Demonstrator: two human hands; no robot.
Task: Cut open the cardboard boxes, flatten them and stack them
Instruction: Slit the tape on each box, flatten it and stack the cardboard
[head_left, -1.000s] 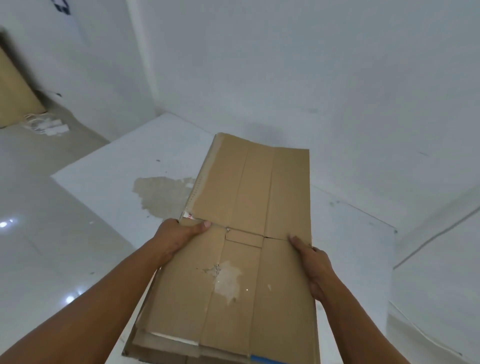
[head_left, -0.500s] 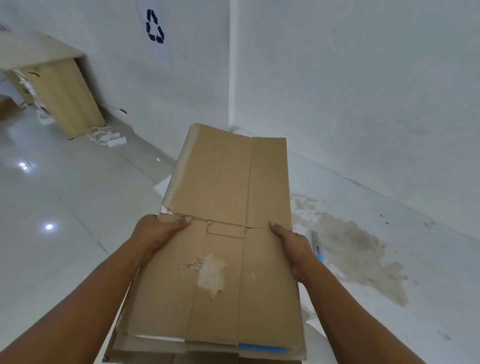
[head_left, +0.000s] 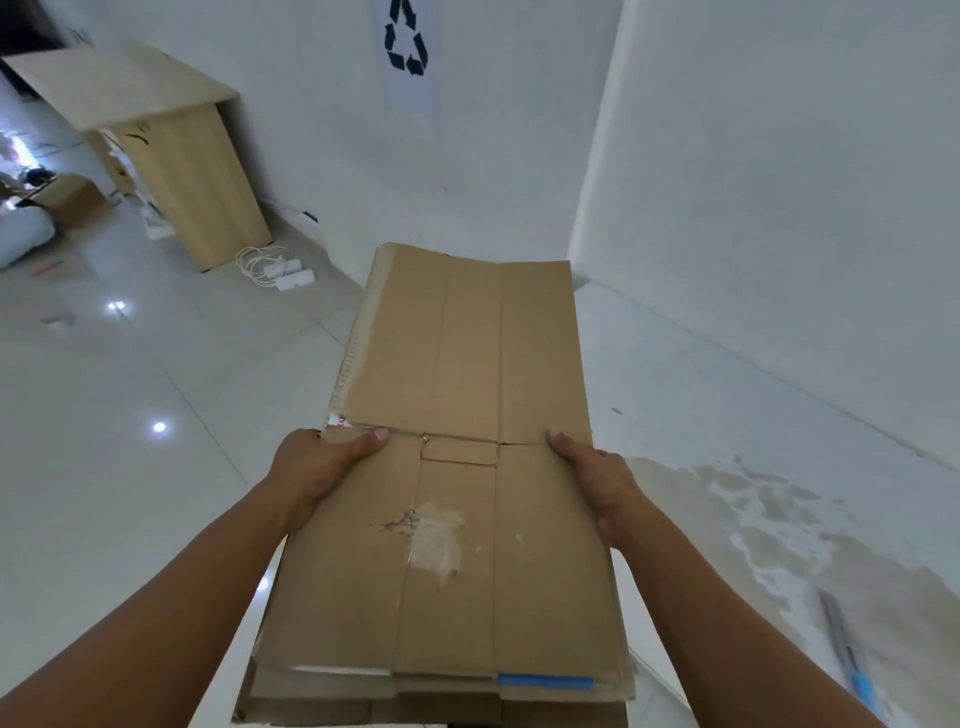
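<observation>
Head view: a person's left hand (head_left: 322, 467) and right hand (head_left: 597, 480) grip the side edges of a stack of flattened cardboard boxes (head_left: 467, 364), held centre above the floor, thumbs on top, fingers hidden beneath. Far left, a small box (head_left: 78, 200) sits near a table (head_left: 171, 135), its contents blurred.

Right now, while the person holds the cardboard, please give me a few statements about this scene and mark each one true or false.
1. The left hand and the right hand grip the cardboard stack by its side edges. True.
2. The top cardboard is a closed, upright box. False: it lies flattened.
3. A recycling sign is on the wall ahead. True.
4. The wooden desk stands to the right of the cardboard. False: it stands to the left.
</observation>
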